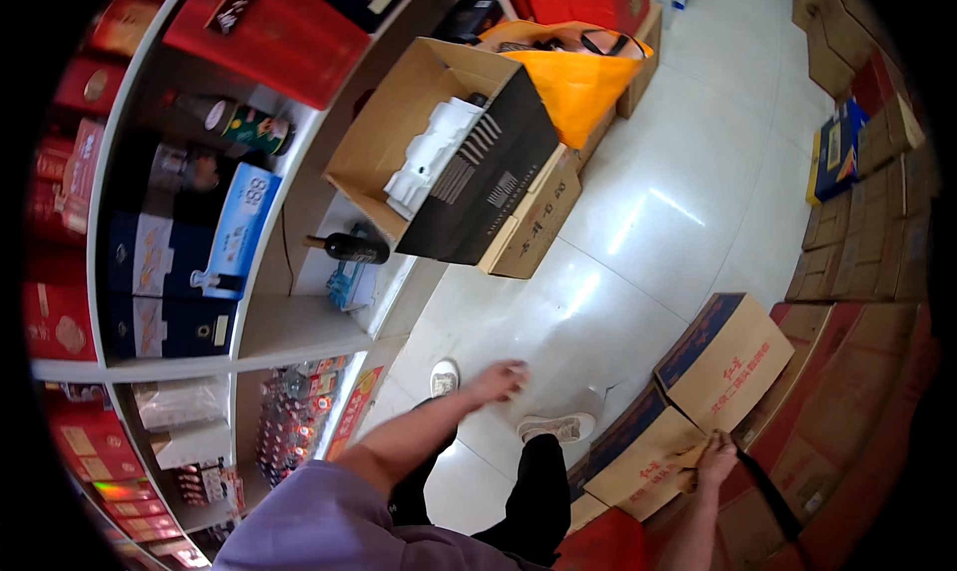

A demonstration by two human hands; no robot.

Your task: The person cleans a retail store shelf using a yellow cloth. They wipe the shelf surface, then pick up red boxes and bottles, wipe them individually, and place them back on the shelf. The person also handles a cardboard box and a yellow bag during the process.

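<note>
My left hand (pixel 502 383) hangs over the tiled floor above my shoes, its fingers partly curled; blur hides whether it holds anything. At the lower right, my right hand (pixel 716 460) is closed around a crumpled brown piece (pixel 686 468), perhaps cardboard or paper. It is over a printed cardboard carton (pixel 635 459), and a second printed carton (pixel 729 362) lies just beyond. A black strap (pixel 770 492) runs beside my right hand. Farther off, an open black-fronted carton (pixel 478 175) holds a white moulded insert (pixel 434 152) and a dark bottle, partly hidden.
Shelves (pixel 299 332) on the left bear gift boxes, bottles and a dark wine bottle (pixel 351 248). An orange bag (pixel 576 78) stands behind the open carton, which rests on another carton (pixel 534 220). Stacked cartons (pixel 860 227) line the right side, with a blue-and-yellow box (pixel 834 152) on them.
</note>
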